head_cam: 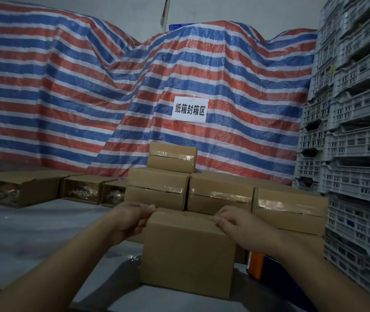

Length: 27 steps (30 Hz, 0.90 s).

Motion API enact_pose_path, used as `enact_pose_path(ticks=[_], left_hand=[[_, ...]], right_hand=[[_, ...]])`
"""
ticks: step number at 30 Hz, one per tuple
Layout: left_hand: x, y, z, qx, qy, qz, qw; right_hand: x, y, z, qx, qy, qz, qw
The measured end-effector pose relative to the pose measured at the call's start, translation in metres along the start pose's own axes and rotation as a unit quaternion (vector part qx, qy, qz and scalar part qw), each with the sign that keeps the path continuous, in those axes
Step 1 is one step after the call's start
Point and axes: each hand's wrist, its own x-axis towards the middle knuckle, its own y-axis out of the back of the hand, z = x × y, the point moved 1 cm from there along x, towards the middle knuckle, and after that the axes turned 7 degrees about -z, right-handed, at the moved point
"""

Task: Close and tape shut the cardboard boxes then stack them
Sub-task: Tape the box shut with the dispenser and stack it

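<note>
Cardboard box (185,253) is sitting closed, both hands' grip clamping its top: left hand (132,218), right hand (239,228); open boxes (82,191) beyond possibly holding wrapped goods.

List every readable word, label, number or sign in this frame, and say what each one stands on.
"纸箱封箱区": black characters on the white paper sign fixed to the striped tarp.
Sealed cardboard boxes: no print visible, only clear tape.
Box in hand: plain, no text visible.
Grey plastic crates: no readable marking.
Orange tape dispenser: mostly hidden, no text visible.
</note>
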Motion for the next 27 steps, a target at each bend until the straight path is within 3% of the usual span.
enact_pose_path(ticks=[12, 17, 27], left_hand=[[0.003, 0.015, 0.004, 0.09, -0.053, -0.036, 0.994], [0.007, 0.031, 0.026, 0.091, -0.022, -0.092, 0.991], [0.018, 0.041, 0.034, 0.293, -0.015, -0.097, 0.951]], right_hand=[[0.001, -0.001, 0.002, 0.006, 0.008, 0.001, 1.0], [0.002, -0.001, 0.004, 0.005, 0.014, 0.002, 1.0], [0.0, 0.0, 0.0, 0.007, 0.011, 0.003, 1.0]])
